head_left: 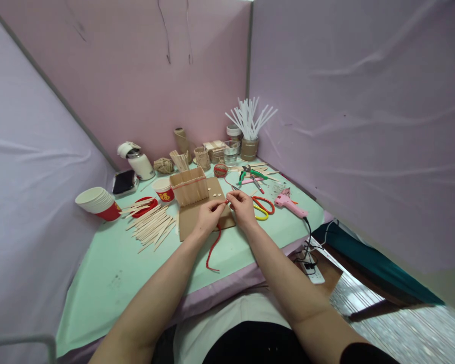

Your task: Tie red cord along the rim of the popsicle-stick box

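Note:
My left hand [209, 214] and my right hand [241, 206] meet above a piece of brown cardboard [191, 226], fingertips pinched on red yarn [214, 247]. A loose tail of the yarn hangs below my left hand and lies on the green tabletop. Another strand runs back toward a red yarn ball [220, 170]. On the cardboard, behind my left hand, stands a box made of craft sticks [189, 187] with a red line along its upper part. A few small pale pieces [217, 194] lie beside the box. My fingers partly hide the pinched bit of yarn.
Scissors with red and yellow handles [264, 206], green-handled pliers [246, 174] and a pink glue gun [291, 205] lie to the right. Loose craft sticks [151, 226] and stacked paper cups [98, 203] are on the left. White glue sticks [249, 119] stand at the back.

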The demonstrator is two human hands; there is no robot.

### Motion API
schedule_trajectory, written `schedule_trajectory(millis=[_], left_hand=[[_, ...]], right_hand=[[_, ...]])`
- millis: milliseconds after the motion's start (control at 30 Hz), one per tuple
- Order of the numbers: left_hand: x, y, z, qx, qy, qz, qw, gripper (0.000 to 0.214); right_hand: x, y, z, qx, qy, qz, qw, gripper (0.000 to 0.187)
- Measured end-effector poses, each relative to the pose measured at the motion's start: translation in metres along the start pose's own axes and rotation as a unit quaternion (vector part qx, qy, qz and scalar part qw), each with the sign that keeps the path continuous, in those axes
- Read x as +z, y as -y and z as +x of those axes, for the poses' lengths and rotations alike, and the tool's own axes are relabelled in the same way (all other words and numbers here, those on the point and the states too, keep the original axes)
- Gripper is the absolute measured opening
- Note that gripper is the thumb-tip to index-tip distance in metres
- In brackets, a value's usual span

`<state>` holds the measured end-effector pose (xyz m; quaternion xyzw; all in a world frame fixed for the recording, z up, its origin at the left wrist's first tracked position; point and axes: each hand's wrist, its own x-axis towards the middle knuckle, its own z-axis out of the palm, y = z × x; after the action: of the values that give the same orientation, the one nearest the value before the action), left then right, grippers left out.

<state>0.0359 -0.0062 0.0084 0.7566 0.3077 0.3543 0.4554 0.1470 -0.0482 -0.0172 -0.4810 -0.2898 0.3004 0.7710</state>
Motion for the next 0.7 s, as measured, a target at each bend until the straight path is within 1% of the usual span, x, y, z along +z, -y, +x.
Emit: schedule_trajectory(millis=[100,167,400,567,700], left_hand=[[0.0001,0.0000,-0.0001,0.010,-0.004,0.000,1.000,0.022],[-0.0002,-0.0003,-0.0001,0.016,0.002,0.004,1.000,0.021],[-0.0014,-0.0014,-0.0003,0.018,0.000,0.005,1.000,0.023],[-0.0028,-0.0031,-0.0012,0.013,-0.020,0.009,1.000,0.026],[-0.0030,-0.0032,-0.0015,0.008,-0.043,0.000,0.999,0.026]], right_hand=[[0.0007,-0.0008,-0.0001,0.011,-0.017,0.013,1.000,0.022],[0.0009,-0.0004,-0.0003,0.009,-0.017,0.009,1.000,0.022],[0.0011,0.0052,-0.0024,-0.047,0.000,-0.052,0.997,0.022],[0.0013,0.0061,-0.0032,-0.046,0.026,-0.072,0.996,0.023],[0.0006,0.0043,-0.0030,-0.035,0.036,-0.069,0.996,0.024]])
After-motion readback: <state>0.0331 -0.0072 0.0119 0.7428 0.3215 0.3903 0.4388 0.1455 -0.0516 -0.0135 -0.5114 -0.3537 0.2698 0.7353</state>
